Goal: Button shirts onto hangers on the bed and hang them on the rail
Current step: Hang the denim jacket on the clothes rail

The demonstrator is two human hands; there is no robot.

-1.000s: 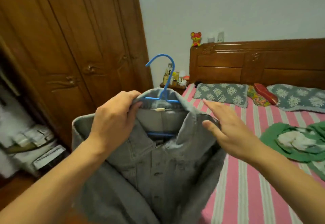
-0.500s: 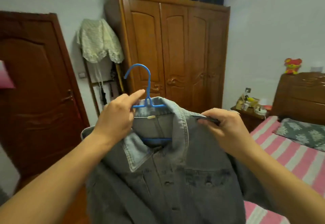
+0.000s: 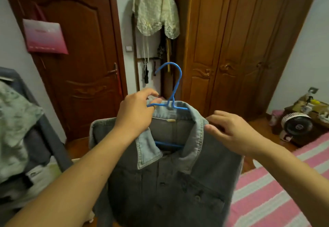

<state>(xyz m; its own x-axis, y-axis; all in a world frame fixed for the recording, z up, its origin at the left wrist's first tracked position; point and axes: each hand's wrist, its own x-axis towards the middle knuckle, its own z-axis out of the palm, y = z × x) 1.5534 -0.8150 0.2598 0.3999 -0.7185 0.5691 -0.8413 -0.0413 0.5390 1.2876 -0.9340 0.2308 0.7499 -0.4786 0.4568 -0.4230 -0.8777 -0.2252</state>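
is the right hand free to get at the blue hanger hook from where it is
Probably yes: the right hand only rests on the grey denim shirt's shoulder, and the blue plastic hanger hook stands clear above the collar, nothing between them.

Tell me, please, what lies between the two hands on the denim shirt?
In the head view, the shirt's collar and the blue hanger lie between the left hand and the right hand.
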